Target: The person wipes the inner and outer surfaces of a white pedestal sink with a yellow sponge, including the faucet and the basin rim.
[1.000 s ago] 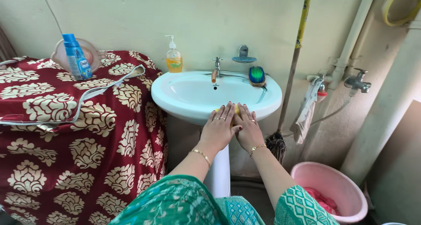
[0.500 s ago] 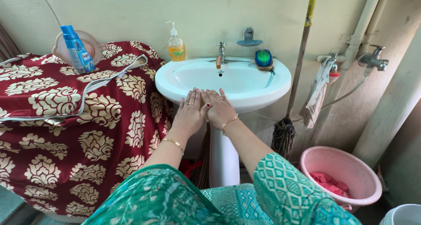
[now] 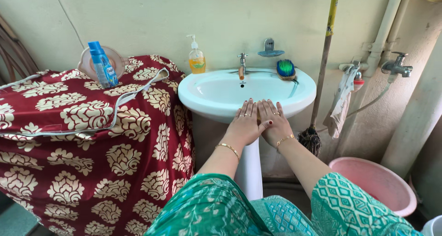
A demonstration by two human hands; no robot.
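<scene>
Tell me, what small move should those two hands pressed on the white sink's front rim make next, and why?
Probably slide sideways along the white ceramic sink: left hand and right hand lie flat together on its front rim, with something yellow barely showing beneath.

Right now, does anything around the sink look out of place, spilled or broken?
Nothing looks spilled or broken. Both hands, left hand and right hand, lie flat on the front rim of the sink. The only slightly odd thing is a scrub brush resting on the sink's back edge, while the wall soap dish above looks empty.
</scene>
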